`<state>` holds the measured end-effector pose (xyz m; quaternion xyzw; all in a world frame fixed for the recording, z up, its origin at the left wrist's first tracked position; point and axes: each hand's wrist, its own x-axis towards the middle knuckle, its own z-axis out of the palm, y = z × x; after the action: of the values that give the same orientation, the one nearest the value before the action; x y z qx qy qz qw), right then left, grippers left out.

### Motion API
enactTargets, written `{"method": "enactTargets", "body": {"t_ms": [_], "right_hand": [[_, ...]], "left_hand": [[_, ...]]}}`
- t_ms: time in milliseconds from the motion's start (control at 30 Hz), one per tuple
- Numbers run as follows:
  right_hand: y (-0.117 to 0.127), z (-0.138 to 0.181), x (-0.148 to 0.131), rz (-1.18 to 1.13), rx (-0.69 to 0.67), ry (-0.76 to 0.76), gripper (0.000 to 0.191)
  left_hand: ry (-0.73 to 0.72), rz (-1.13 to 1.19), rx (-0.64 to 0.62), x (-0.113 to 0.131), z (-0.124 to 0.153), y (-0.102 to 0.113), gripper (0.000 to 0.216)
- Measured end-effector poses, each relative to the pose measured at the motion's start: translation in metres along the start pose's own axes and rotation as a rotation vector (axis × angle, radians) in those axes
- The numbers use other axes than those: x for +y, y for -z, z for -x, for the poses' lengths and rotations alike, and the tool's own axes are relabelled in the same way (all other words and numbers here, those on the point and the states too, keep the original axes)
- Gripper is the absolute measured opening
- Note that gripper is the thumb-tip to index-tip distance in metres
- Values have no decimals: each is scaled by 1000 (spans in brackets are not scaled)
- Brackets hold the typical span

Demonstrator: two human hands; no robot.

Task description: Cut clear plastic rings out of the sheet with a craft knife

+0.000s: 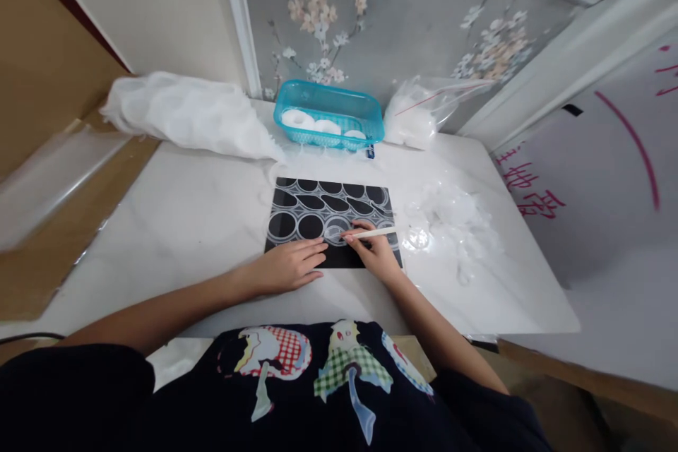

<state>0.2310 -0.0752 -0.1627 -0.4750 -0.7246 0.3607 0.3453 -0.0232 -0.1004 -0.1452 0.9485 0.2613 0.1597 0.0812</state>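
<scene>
A black sheet point(339, 256) with rows of pale-outlined circles and leaf shapes lies on the white table. My right hand point(377, 252) pinches a slim white pen-like stick point(378, 232) with a dark tip. Its tip touches or hovers just over a circle point(333, 232) in the lower row; this circle looks greyish white inside, while those to its left are black. My left hand point(294, 265) rests flat at the sheet's lower left, fingers stretched out towards that circle. Whether the stick is a pen, a brush or a scraper is too small to tell.
Behind the sheet stands a blue plastic basket point(328, 95) holding white rolls point(297, 119). A bulky white bag point(185, 113) lies at the back left, a clear zip bag point(416, 116) at the back right. Crumpled clear plastic point(455, 222) spreads over the table's right side.
</scene>
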Motion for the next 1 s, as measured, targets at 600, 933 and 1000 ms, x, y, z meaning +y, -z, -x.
{"method": "enactTargets", "body": {"t_ms": [600, 933, 1000], "right_hand": [[0, 2, 5, 64, 10, 16, 26], [2, 2, 4, 18, -3, 8, 24], [2, 1, 4, 28, -1, 10, 24]], "left_hand": [[24, -137, -44, 15, -23, -22, 37], [55, -253, -116, 23, -25, -20, 42], [56, -237, -112, 24, -25, -20, 45]]}}
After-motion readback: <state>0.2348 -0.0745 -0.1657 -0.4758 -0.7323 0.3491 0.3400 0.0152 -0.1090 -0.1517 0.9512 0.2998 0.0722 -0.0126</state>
